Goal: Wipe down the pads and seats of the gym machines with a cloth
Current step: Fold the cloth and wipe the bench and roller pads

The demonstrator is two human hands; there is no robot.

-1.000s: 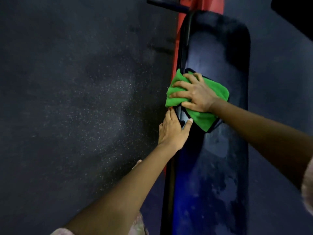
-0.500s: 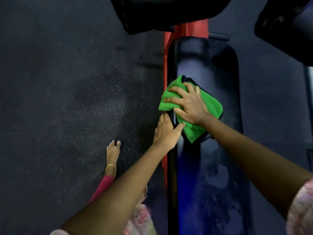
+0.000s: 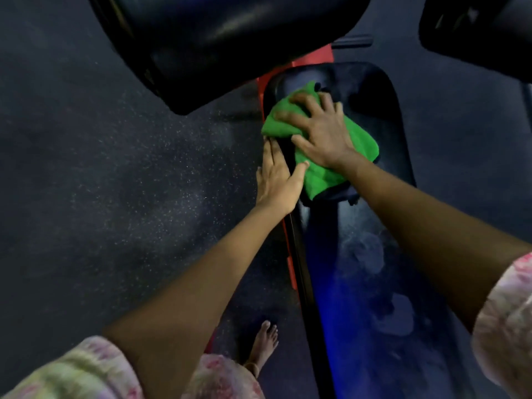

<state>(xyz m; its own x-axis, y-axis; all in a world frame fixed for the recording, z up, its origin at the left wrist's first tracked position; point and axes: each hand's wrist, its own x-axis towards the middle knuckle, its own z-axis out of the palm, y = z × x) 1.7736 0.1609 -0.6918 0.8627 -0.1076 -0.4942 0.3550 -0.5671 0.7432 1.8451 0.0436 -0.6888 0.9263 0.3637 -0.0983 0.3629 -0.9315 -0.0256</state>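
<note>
A long dark blue bench pad (image 3: 374, 269) runs from the bottom right up toward the top centre, its surface marked with pale smears. A green cloth (image 3: 359, 139) lies spread near the pad's far end. My right hand (image 3: 319, 131) presses flat on the cloth with fingers spread. My left hand (image 3: 277, 180) rests with straight fingers on the pad's left edge, its thumb touching the cloth's lower corner.
A large black padded roller (image 3: 230, 38) hangs over the top centre, and another black pad (image 3: 483, 33) sits at the top right. A red machine frame (image 3: 288, 240) runs along the bench's left side. Dark speckled rubber floor (image 3: 115, 182) lies left. My bare foot (image 3: 264, 349) stands beside the bench.
My right hand has pushed the green cloth farther up the pad toward its far end. My left hand stays on the left edge. My view has tilted, bringing the black roller overhead.
</note>
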